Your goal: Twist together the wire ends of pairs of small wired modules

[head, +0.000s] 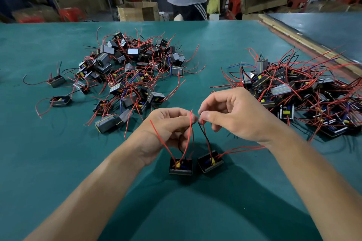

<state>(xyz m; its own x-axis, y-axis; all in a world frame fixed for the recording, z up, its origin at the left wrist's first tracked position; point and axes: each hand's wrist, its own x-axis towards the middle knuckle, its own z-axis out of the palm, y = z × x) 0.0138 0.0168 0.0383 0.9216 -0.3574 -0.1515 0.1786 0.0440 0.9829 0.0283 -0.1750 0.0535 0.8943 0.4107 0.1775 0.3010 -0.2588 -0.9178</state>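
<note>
Fingers of the left hand [172, 125] and the right hand [233, 117] pinch the wire ends [197, 121], with red and black wires leading down to the left box [180, 166] and the right box [210, 162], both small and black.

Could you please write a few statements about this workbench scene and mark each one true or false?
1. The left hand and the right hand pinch wire ends between them. True.
2. A left module and a right module sit close together below the hands. True.
3. All the other modules lie in a single heap. False: a left heap and a right heap lie apart on the table.
4. The table is red. False: it is green.
5. Most wires in the heaps are red. True.
</note>
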